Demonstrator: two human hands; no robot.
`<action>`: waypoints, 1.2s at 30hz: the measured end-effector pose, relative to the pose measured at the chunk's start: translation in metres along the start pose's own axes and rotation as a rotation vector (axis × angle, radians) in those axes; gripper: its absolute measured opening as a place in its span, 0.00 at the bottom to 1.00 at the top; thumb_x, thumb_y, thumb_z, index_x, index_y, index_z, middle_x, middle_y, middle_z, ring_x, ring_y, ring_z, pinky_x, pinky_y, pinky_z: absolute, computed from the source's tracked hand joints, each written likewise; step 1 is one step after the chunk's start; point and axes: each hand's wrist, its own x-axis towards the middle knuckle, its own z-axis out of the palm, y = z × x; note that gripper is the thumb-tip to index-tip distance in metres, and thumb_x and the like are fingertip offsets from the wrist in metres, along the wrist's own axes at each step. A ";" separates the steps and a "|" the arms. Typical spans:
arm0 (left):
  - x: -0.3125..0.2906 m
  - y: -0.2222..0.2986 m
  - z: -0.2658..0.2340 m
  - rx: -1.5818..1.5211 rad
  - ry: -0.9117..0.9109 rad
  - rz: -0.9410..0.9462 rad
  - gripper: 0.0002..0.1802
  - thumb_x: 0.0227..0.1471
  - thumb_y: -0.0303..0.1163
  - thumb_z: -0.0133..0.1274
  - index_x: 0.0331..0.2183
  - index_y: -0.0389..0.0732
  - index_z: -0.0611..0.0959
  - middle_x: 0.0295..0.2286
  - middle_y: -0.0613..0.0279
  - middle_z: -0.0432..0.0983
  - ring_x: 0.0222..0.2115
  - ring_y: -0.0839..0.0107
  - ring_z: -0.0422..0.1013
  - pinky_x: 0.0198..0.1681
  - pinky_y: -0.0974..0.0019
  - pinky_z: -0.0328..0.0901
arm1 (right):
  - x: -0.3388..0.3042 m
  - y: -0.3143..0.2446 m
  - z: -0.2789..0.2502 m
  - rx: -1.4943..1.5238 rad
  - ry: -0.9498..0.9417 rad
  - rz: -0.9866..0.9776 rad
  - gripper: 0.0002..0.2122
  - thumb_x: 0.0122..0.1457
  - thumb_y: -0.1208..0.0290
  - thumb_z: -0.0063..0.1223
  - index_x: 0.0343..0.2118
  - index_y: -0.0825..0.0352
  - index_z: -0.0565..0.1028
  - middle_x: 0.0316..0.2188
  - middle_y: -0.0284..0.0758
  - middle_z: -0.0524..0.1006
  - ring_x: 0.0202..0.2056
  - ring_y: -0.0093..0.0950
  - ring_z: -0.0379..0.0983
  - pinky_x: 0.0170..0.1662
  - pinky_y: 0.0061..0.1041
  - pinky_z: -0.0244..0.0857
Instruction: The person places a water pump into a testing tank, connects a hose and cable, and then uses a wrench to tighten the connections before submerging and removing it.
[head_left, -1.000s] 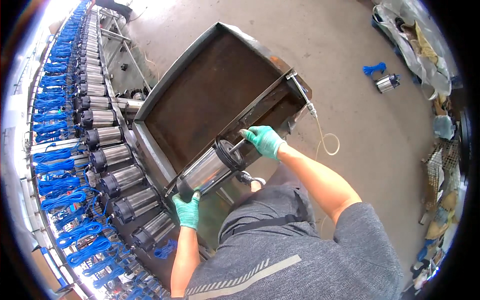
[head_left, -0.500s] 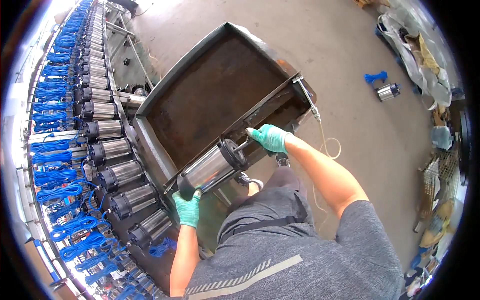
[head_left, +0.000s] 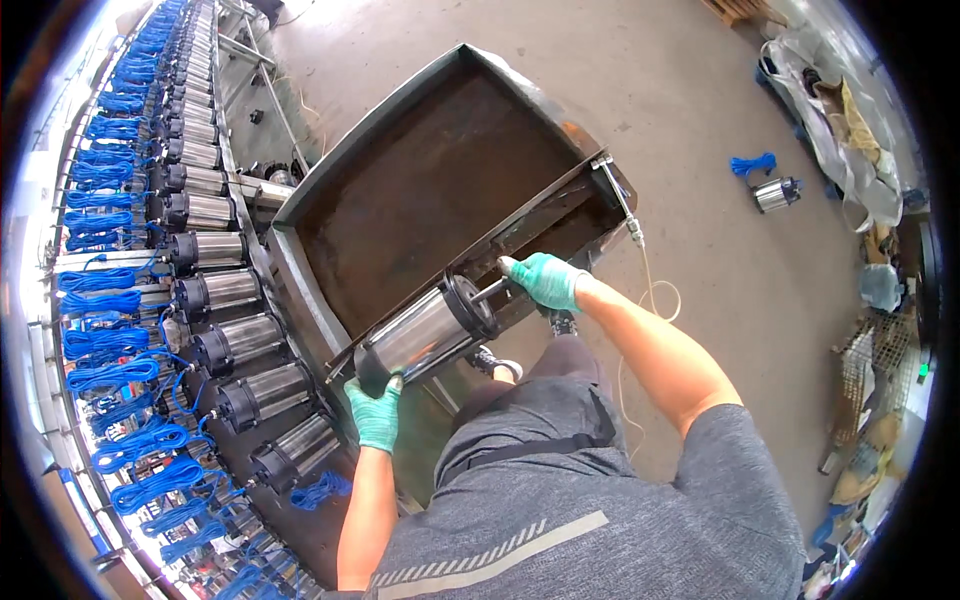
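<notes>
A shiny steel cylindrical motor body (head_left: 415, 330) with black ends lies tilted along the near edge of a metal trough. My left hand (head_left: 376, 412), in a green glove, is closed around its lower left black end, thumb on top. From the upper right end a short metal rod (head_left: 490, 290) sticks out. My right hand (head_left: 545, 281), also gloved in green, has its fingers wrapped round the rod's outer end; the fingertips are hidden underneath.
The brown-bottomed trough (head_left: 300, 275) stands before me. At its right corner a metal fitting (head_left: 615, 190) carries a pale hose (head_left: 655, 285). On the left runs a long row of steel motors (head_left: 265, 393) with blue cable coils (head_left: 112, 373). Another motor (head_left: 776, 194) lies on the floor at right.
My right hand has shifted slightly to the right, and a little more of the rod shows. My left hand and the motor body stay nearly in place.
</notes>
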 end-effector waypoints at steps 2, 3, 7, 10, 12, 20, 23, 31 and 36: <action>0.000 -0.003 0.000 0.008 0.005 0.004 0.30 0.47 0.29 0.71 0.45 0.37 0.69 0.40 0.61 0.74 0.39 0.70 0.69 0.47 0.67 0.66 | 0.012 0.008 0.013 -0.133 0.312 -0.563 0.26 0.69 0.47 0.40 0.36 0.72 0.75 0.18 0.41 0.73 0.20 0.33 0.77 0.23 0.35 0.69; 0.000 -0.005 0.000 0.009 0.008 0.005 0.30 0.47 0.29 0.71 0.45 0.37 0.70 0.40 0.61 0.74 0.39 0.70 0.69 0.47 0.67 0.66 | 0.014 0.013 0.015 -0.217 0.368 -0.682 0.26 0.69 0.47 0.40 0.37 0.72 0.74 0.19 0.41 0.73 0.21 0.33 0.77 0.23 0.35 0.69; 0.001 -0.007 0.000 -0.009 0.001 -0.056 0.33 0.45 0.31 0.72 0.47 0.34 0.69 0.40 0.57 0.74 0.40 0.67 0.70 0.48 0.65 0.66 | 0.006 0.014 0.015 0.095 0.179 -0.544 0.24 0.70 0.49 0.40 0.38 0.71 0.73 0.21 0.41 0.73 0.21 0.32 0.76 0.23 0.34 0.70; 0.001 -0.003 0.000 -0.019 0.006 -0.058 0.33 0.45 0.30 0.72 0.47 0.35 0.68 0.40 0.57 0.74 0.40 0.68 0.70 0.48 0.65 0.66 | -0.005 -0.004 0.005 0.227 -0.001 -0.065 0.24 0.70 0.48 0.39 0.38 0.70 0.74 0.20 0.40 0.73 0.19 0.31 0.73 0.24 0.33 0.69; 0.000 0.000 0.000 -0.016 -0.005 -0.025 0.33 0.45 0.30 0.71 0.47 0.35 0.68 0.40 0.57 0.74 0.40 0.68 0.70 0.48 0.65 0.66 | -0.008 -0.014 0.000 0.103 -0.028 0.021 0.24 0.70 0.48 0.39 0.38 0.69 0.74 0.21 0.39 0.73 0.18 0.29 0.71 0.24 0.33 0.69; -0.002 0.005 0.000 -0.025 -0.013 -0.042 0.33 0.45 0.29 0.71 0.47 0.36 0.68 0.41 0.58 0.74 0.41 0.69 0.70 0.48 0.66 0.66 | -0.002 -0.004 0.004 0.085 0.091 -0.385 0.25 0.70 0.46 0.40 0.35 0.68 0.75 0.19 0.32 0.72 0.20 0.26 0.69 0.27 0.31 0.66; -0.002 0.004 0.000 -0.032 -0.012 -0.034 0.32 0.46 0.30 0.71 0.47 0.36 0.69 0.40 0.59 0.74 0.40 0.69 0.70 0.48 0.66 0.66 | -0.001 -0.006 -0.007 0.055 -0.111 -0.089 0.26 0.69 0.47 0.39 0.40 0.70 0.76 0.19 0.38 0.73 0.21 0.30 0.72 0.29 0.36 0.68; -0.003 0.005 0.000 -0.006 0.006 -0.040 0.32 0.46 0.32 0.71 0.47 0.36 0.69 0.41 0.59 0.73 0.40 0.69 0.69 0.48 0.66 0.66 | -0.015 -0.016 -0.006 -0.166 -0.014 -0.192 0.20 0.69 0.52 0.43 0.47 0.67 0.71 0.27 0.42 0.74 0.29 0.34 0.74 0.36 0.35 0.69; -0.006 0.010 0.001 -0.037 0.001 -0.032 0.33 0.46 0.33 0.71 0.48 0.36 0.69 0.41 0.58 0.73 0.41 0.68 0.69 0.49 0.65 0.66 | -0.017 -0.021 -0.003 0.167 -0.080 -0.030 0.25 0.70 0.48 0.41 0.43 0.71 0.76 0.19 0.39 0.74 0.20 0.31 0.74 0.31 0.34 0.71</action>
